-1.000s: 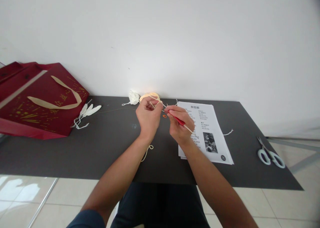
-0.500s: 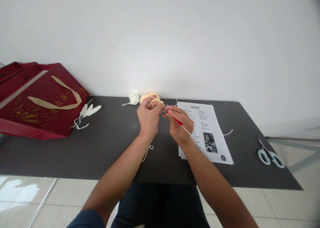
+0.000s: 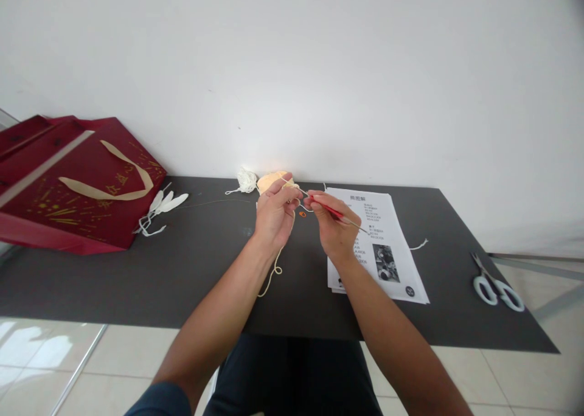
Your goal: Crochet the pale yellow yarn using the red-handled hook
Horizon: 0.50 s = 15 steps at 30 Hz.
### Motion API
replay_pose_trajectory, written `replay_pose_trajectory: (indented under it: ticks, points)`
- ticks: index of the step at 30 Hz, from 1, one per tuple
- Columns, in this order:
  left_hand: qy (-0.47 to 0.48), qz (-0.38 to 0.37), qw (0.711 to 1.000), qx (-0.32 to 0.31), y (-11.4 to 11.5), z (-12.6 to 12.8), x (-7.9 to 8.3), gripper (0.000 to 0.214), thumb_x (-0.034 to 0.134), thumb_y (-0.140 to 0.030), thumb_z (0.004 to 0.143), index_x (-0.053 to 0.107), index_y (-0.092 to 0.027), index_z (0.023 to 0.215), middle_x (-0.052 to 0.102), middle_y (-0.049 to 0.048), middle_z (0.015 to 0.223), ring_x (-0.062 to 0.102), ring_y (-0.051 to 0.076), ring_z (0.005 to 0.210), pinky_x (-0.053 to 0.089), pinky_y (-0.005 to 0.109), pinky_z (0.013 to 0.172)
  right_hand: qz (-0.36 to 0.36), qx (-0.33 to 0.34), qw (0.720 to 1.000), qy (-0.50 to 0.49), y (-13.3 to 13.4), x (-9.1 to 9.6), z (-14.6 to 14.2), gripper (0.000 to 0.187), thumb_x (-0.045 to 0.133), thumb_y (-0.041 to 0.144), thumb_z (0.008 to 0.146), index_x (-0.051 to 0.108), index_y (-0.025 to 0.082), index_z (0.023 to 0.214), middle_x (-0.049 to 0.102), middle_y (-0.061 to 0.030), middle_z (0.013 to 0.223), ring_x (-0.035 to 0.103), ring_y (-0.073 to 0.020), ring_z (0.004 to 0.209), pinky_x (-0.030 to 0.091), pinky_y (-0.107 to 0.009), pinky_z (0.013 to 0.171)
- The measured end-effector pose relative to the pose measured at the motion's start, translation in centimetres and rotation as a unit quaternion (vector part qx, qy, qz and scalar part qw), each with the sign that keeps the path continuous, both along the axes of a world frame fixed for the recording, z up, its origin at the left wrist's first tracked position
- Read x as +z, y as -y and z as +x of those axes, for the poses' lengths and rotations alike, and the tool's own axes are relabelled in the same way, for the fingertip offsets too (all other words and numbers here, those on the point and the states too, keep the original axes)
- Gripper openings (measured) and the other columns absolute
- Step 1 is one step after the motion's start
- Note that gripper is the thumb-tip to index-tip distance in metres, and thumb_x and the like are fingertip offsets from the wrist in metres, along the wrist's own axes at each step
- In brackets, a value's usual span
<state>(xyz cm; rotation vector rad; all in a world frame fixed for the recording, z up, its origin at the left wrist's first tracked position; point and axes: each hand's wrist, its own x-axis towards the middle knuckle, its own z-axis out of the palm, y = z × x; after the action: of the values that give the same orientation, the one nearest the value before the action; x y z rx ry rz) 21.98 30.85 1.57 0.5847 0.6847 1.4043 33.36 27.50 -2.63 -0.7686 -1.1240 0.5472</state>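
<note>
My left hand (image 3: 274, 215) is closed, pinching cream yarn (image 3: 276, 267) that runs over its raised index finger and trails down to the tabletop. In my right hand (image 3: 338, 228) is a crochet hook (image 3: 332, 210) with a red grip, held like a pen, its thin metal end sticking out past the palm. The hook's tip meets the yarn between the two hands; the stitches there are too small to make out. Just below lies a small orange stitch marker (image 3: 302, 214). Behind my left hand sits a pale yellow ball of yarn (image 3: 269, 182), partly covered by the fingers.
A white yarn ball (image 3: 247, 180) rests against the wall. Printed sheets (image 3: 387, 221) lie partly under my right hand. Scissors (image 3: 496, 285) are near the table's right edge. At left, a dark red gift bag (image 3: 91, 191) lies by white crocheted pieces (image 3: 166, 203).
My right hand has drawn slightly right, away from the left, and the hook has turned flatter. More of the hanging yarn shows beside my left wrist.
</note>
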Motion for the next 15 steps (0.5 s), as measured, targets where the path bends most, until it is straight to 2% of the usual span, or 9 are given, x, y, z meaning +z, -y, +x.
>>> replay_pose_trajectory:
  ticks: [4, 7, 11, 15]
  points:
    - [-0.019, 0.013, 1.0, -0.001, 0.0, 0.1, 0.0, 0.066, 0.075, -0.006, 0.062, 0.059, -0.006, 0.125, 0.063, -0.0036, 0.066, 0.051, 0.006, 0.058, 0.027, 0.021, 0.054, -0.037, 0.07, 0.99, -0.117, -0.6, 0.4, -0.1, 0.011, 0.08, 0.023, 0.088, 0.078, 0.028, 0.098, 0.083, -0.0002, 0.104, 0.079, -0.0156, 0.081, 0.068, -0.035, 0.078]
    - [-0.041, 0.026, 0.999, -0.007, -0.1, 0.0, -0.2, 0.071, 0.076, -0.007, 0.063, 0.056, -0.004, 0.131, 0.054, -0.0076, 0.059, 0.044, 0.005, 0.054, 0.023, 0.022, 0.053, -0.057, 0.127, 0.976, -0.165, -1.0, 0.7, 0.2, 0.009, 0.081, 0.028, 0.088, 0.074, 0.027, 0.094, 0.082, 0.0006, 0.102, 0.076, -0.0132, 0.079, 0.065, -0.032, 0.076]
    - [-0.073, 0.043, 0.996, -0.029, -0.3, -0.4, -0.2, 0.074, 0.075, -0.008, 0.064, 0.054, -0.003, 0.136, 0.045, -0.0115, 0.056, 0.035, 0.003, 0.05, 0.019, 0.023, 0.051, -0.06, 0.149, 0.972, -0.171, -1.4, 1.0, 1.0, 0.016, 0.083, 0.034, 0.086, 0.069, 0.027, 0.091, 0.078, 0.0016, 0.098, 0.071, -0.0107, 0.076, 0.06, -0.028, 0.072]
    - [-0.125, 0.068, 0.988, -0.064, -0.7, -0.9, -0.3, 0.076, 0.074, -0.008, 0.064, 0.056, -0.003, 0.138, 0.046, -0.0116, 0.055, 0.035, 0.004, 0.049, 0.021, 0.024, 0.051, -0.033, 0.144, 0.981, -0.129, -1.5, 1.0, 1.9, 0.015, 0.08, 0.033, 0.089, 0.067, 0.027, 0.092, 0.076, 0.0024, 0.094, 0.067, -0.0104, 0.072, 0.057, -0.029, 0.072]
